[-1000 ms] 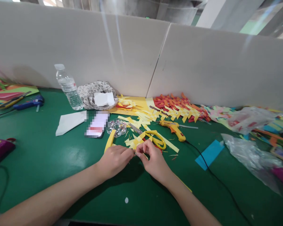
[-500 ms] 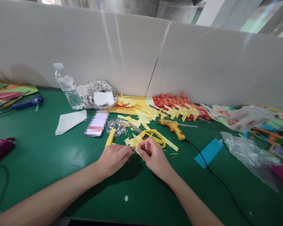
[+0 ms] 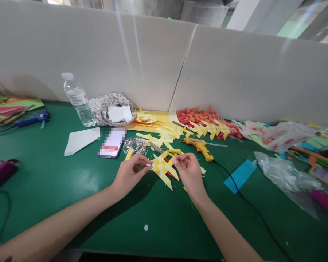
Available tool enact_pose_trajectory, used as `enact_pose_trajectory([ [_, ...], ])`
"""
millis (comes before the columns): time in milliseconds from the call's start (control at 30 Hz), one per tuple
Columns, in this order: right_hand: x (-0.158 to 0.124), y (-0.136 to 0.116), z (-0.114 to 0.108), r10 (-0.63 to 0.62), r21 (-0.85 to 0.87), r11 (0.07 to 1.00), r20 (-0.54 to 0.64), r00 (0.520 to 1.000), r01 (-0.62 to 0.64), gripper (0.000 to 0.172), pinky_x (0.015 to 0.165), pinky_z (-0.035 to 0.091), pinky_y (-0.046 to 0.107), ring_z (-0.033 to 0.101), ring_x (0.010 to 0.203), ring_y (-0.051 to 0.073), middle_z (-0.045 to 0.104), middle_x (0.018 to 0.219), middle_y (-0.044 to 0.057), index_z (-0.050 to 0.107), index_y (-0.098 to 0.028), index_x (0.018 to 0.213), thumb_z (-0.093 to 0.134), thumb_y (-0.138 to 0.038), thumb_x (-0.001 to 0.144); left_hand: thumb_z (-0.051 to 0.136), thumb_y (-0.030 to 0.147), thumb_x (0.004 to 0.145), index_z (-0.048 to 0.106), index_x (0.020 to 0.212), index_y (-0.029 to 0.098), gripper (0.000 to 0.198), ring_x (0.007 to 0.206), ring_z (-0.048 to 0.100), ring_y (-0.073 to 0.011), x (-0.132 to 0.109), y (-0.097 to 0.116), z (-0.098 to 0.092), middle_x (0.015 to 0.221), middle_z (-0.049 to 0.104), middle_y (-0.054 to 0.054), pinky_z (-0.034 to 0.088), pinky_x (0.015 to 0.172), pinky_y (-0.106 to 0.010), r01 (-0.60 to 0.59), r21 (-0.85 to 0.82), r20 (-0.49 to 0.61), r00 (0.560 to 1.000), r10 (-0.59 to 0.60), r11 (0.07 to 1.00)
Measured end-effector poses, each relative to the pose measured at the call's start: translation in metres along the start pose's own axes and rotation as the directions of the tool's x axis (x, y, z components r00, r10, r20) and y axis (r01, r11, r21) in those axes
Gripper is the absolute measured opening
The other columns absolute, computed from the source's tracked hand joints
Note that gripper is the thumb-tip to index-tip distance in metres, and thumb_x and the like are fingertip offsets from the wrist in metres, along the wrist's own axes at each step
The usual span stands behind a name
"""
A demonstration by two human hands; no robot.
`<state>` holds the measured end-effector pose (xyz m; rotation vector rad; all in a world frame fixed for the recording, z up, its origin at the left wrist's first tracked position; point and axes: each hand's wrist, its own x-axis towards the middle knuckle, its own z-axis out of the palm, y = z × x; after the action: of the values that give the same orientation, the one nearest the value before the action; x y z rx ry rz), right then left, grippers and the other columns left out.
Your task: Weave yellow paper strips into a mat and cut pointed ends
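Note:
A woven yellow paper fish (image 3: 161,166) is held up between my two hands, its checkered face toward the camera. My left hand (image 3: 132,170) pinches its left tip between thumb and fingers. My right hand (image 3: 190,171) is closed on its upper right side. Behind the fish lie scissors (image 3: 156,147), with yellow and red on their handles, partly hidden. Yellow paper strips (image 3: 164,136) are scattered beyond them. A yellow glue gun (image 3: 199,147) rests to the right, beside a round tray of small round pieces (image 3: 135,145) further left.
Beyond the hands are a phone (image 3: 113,142), white paper (image 3: 82,141), a water bottle (image 3: 79,102) and a patterned cloth bag (image 3: 112,103). Red paper fish (image 3: 198,116) lie by the partition. Blue paper (image 3: 240,176), a black cable (image 3: 258,214) and plastic bags (image 3: 287,178) are at right.
The yellow paper fish, mostly covered by the hands before, is now lifted and spread flat in view. My hands have moved apart, the right one to the right and the left one slightly up.

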<state>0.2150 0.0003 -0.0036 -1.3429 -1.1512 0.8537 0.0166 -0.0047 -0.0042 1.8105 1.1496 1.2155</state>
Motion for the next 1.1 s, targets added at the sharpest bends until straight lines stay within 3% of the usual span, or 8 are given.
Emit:
enact_pose_trajectory([
  [100,0.003,-0.001,-0.003,0.066,0.074,0.995,-0.081,0.995,-0.060,0.032,0.087,0.048,0.043,0.061,0.098,0.021,0.064,0.096,0.007,0.042,-0.022,0.083,0.067,-0.039,0.072,0.063,0.024,0.078,0.054,0.082,0.020,0.010,0.071,0.068,-0.0139,0.002,0.000,-0.001,0.085,0.073,-0.003,0.051,0.050,-0.020,0.050,-0.058,-0.012,0.999,-0.051,0.997],
  [200,0.001,-0.010,-0.001,0.083,0.113,0.991,-0.058,0.995,-0.076,0.031,0.087,0.049,0.041,0.062,0.099,0.021,0.066,0.099,0.007,0.045,-0.022,0.085,0.063,-0.045,0.076,0.064,0.024,0.077,0.054,0.082,0.019,0.012,0.069,0.067,-0.0133,0.003,-0.001,0.000,0.085,0.073,-0.003,0.050,0.050,-0.020,0.069,-0.107,-0.012,0.997,-0.071,0.992],
  [300,-0.006,-0.018,0.004,0.107,0.107,0.987,0.128,0.986,-0.121,0.032,0.080,0.051,0.037,0.066,0.089,0.020,0.068,0.084,0.004,0.047,-0.022,0.085,0.065,-0.046,0.074,0.065,0.024,0.077,0.055,0.083,0.019,0.013,0.069,0.067,-0.0129,0.002,-0.001,0.001,0.087,0.073,-0.004,0.052,0.055,-0.022,0.069,-0.136,0.010,0.998,-0.068,0.988],
  [400,-0.011,-0.022,0.008,0.169,0.060,0.978,0.332,0.928,-0.200,0.038,0.077,0.052,0.037,0.067,0.081,0.020,0.068,0.081,0.003,0.048,-0.022,0.088,0.071,-0.044,0.068,0.064,0.023,0.077,0.055,0.084,0.019,0.012,0.067,0.067,-0.0130,0.000,0.001,0.002,0.086,0.073,-0.004,0.053,0.058,-0.023,0.057,-0.144,0.054,0.997,-0.049,0.988],
  [633,-0.016,-0.014,0.010,0.157,0.036,0.979,0.482,0.862,-0.199,0.041,0.073,0.052,0.034,0.068,0.082,0.021,0.069,0.081,0.002,0.041,-0.023,0.076,0.075,-0.041,0.063,0.062,0.023,0.078,0.058,0.083,0.019,0.008,0.065,0.066,-0.0124,-0.004,-0.001,0.003,0.078,0.072,-0.001,0.052,0.059,-0.023,-0.006,-0.068,0.134,0.991,0.015,0.998],
  [900,-0.016,-0.014,0.010,0.154,0.043,0.978,0.519,0.841,-0.205,0.046,0.074,0.051,0.033,0.067,0.077,0.018,0.068,0.078,0.000,0.036,-0.023,0.072,0.076,-0.041,0.061,0.060,0.025,0.079,0.058,0.087,0.021,0.009,0.069,0.066,-0.0131,-0.006,-0.006,0.004,0.082,0.071,0.000,0.052,0.063,-0.025,-0.007,0.021,0.205,0.979,0.002,1.000],
  [1000,-0.014,-0.017,0.009,0.133,-0.002,0.989,0.458,0.879,-0.148,0.043,0.071,0.052,0.032,0.066,0.073,0.018,0.066,0.075,0.000,0.037,-0.023,0.070,0.074,-0.043,0.063,0.063,0.027,0.077,0.057,0.096,0.023,0.021,0.085,0.066,-0.0172,-0.001,-0.007,0.001,0.092,0.070,-0.001,0.052,0.073,-0.030,-0.057,0.172,0.173,0.985,0.026,0.983],
  [1100,-0.013,-0.020,0.008,0.085,-0.075,0.995,0.383,0.920,-0.061,0.038,0.068,0.052,0.032,0.065,0.073,0.018,0.064,0.075,0.001,0.037,-0.023,0.069,0.070,-0.042,0.068,0.058,0.022,0.079,0.052,0.107,0.022,0.029,0.106,0.059,-0.0222,0.003,-0.010,-0.001,0.112,0.066,-0.006,0.044,0.091,-0.041,-0.204,0.387,0.180,0.973,0.143,0.900],
])
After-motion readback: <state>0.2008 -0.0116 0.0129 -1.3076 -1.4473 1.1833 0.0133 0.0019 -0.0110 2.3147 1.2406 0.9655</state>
